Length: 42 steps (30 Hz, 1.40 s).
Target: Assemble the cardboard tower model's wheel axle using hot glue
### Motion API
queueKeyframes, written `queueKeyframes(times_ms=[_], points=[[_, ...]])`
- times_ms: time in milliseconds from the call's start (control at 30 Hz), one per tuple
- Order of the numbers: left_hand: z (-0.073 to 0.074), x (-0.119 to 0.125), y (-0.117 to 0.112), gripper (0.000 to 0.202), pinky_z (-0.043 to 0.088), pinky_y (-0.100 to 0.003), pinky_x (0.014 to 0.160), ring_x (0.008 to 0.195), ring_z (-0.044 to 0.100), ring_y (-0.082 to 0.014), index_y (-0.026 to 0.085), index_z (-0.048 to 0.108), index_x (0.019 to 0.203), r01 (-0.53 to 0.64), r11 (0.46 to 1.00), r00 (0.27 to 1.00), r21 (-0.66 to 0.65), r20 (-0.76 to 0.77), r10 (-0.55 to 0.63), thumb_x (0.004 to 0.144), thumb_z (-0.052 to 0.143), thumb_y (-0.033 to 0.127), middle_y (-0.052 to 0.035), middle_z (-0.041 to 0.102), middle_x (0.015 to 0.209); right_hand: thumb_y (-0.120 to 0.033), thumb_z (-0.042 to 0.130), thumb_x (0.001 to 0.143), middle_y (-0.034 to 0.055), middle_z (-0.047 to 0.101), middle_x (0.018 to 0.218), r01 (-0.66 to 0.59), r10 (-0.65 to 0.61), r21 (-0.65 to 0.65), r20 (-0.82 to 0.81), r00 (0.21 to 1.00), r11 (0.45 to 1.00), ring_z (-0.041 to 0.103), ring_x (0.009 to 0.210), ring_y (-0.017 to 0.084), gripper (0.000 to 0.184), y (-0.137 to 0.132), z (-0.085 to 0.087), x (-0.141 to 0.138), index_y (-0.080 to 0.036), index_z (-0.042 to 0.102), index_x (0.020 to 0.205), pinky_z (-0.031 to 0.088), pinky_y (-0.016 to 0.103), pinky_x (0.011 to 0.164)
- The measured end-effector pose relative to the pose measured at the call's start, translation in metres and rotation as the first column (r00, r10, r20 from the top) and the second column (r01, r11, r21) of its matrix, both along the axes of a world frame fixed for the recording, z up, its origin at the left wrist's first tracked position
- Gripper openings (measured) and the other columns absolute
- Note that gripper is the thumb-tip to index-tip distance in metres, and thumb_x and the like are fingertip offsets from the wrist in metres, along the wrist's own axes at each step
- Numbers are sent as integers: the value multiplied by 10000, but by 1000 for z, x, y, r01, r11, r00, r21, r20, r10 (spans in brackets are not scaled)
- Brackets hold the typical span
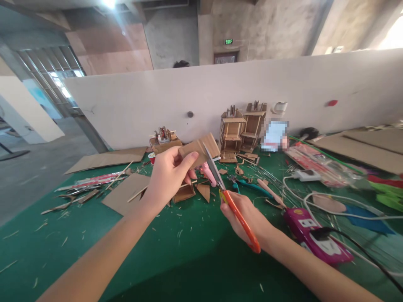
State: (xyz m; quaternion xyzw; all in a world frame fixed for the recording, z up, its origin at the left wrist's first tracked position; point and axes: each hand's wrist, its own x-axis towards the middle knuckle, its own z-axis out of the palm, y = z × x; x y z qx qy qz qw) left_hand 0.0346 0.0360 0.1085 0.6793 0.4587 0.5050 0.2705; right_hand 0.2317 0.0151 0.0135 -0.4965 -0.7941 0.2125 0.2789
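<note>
My left hand [171, 167] pinches a small piece of cardboard [201, 149] by its left side, thumb on top, and holds it above the table. In my right hand [241, 214] is a pair of scissors [237, 216] with orange handles. Their blades point up and lie against the right part of the cardboard; whether they have cut into it I cannot tell. Behind and below the cardboard is a pink tool [208, 174], partly hidden, probably a glue gun. Under my left hand lie a small cardboard box [183, 193] and a triangular cardboard scrap [204, 192].
Two cardboard shelf towers [233, 130] stand by the white partition [141, 105]. Teal-handled pliers [252, 186] lie right of centre. A magenta power strip [315, 237] with cords sits at the right. Flat cardboard [122, 195] and scraps cover the left of the green table [141, 260].
</note>
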Motion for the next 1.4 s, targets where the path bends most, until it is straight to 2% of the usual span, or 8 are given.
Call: queueKeyframes(times_ms=[267, 400, 500, 667, 767, 1000, 1200, 1400], points=[[6, 12, 18, 309, 411, -204, 410, 403, 522, -74, 191, 486, 653, 97, 993, 995, 66, -32, -95, 868, 589, 386, 16, 582, 509, -534, 337, 890, 75, 565, 823, 20, -22, 103, 14, 1000, 994, 539, 719, 210, 365, 0, -5, 10, -193, 464, 855, 429, 355, 691], [12, 22, 26, 330, 375, -195, 401, 396, 535, -71, 194, 452, 633, 141, 987, 988, 80, -71, -136, 864, 589, 384, 21, 567, 487, -499, 262, 922, 46, 546, 731, 84, -81, 111, -34, 996, 990, 499, 627, 174, 371, 3, -6, 10, -212, 423, 752, 412, 314, 619], [14, 27, 33, 313, 356, -204, 390, 384, 525, -71, 193, 466, 657, 182, 982, 981, 55, -76, -177, 862, 592, 392, 14, 565, 489, -505, 271, 935, 24, 513, 667, 156, -148, 190, -55, 987, 969, 470, 588, 157, 395, 6, -7, 11, -224, 363, 673, 383, 288, 580], [11, 35, 50, 351, 355, -216, 387, 376, 490, -68, 195, 452, 654, 241, 971, 970, -1, 34, -241, 849, 613, 437, 5, 557, 492, -507, 288, 932, -5, 442, 572, 233, -219, 230, -86, 972, 945, 418, 516, 137, 422, 13, -10, 15, -234, 305, 612, 326, 268, 517], [9, 38, 58, 337, 362, -219, 383, 365, 465, -64, 193, 477, 680, 264, 964, 963, -23, 72, -261, 840, 623, 452, 10, 551, 495, -515, 298, 923, -10, 431, 554, 245, -223, 201, -125, 967, 948, 409, 501, 131, 428, 14, -11, 15, -232, 307, 603, 311, 265, 499], [8, 37, 60, 310, 339, -208, 359, 374, 472, -76, 187, 508, 696, 266, 963, 964, -50, 36, -264, 841, 621, 437, -2, 548, 491, -558, 326, 902, 26, 544, 669, 41, -23, 65, -247, 969, 997, 501, 562, 149, 435, 13, -18, 16, -192, 500, 741, 420, 278, 527], [5, 47, 66, 325, 313, -196, 353, 354, 419, -54, 194, 463, 667, 208, 976, 974, -64, 109, -200, 857, 606, 415, 11, 521, 489, -558, 365, 908, 42, 564, 767, 28, -81, -129, -425, 902, 991, 570, 639, 161, 395, 14, -26, 17, -198, 507, 830, 500, 258, 494], [1, 47, 69, 306, 308, -194, 345, 343, 400, -50, 196, 461, 660, 218, 975, 972, -54, 105, -211, 866, 600, 374, 29, 494, 479, -609, 362, 895, 75, 591, 866, 5, -91, -182, -470, 878, 983, 607, 801, 206, 455, 13, -24, 17, -192, 544, 881, 534, 256, 498]])
